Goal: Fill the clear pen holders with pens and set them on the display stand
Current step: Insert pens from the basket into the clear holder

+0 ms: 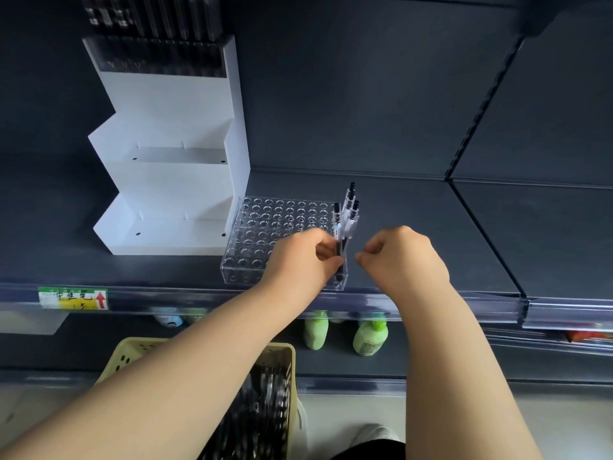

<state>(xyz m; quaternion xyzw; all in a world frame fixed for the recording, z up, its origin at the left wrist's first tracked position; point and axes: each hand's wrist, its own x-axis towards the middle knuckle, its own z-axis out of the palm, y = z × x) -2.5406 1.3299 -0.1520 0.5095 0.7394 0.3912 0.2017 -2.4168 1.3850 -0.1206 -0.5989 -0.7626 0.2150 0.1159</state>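
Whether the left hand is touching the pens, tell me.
Touching: the head view shows the left hand pinching the pens by their lower barrels.

Dark shelf [414, 227] with stand [166, 180], holder [265, 227]

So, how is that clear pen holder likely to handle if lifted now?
The clear pen holder looks like rigid acrylic, so probably stiff, though smooth and maybe slippery. Its pens all stand at the right end, so it may tip that way. Mostly empty holes suggest it is light.

Shop, shelf price label [73, 298], stocked bottles [370, 338]
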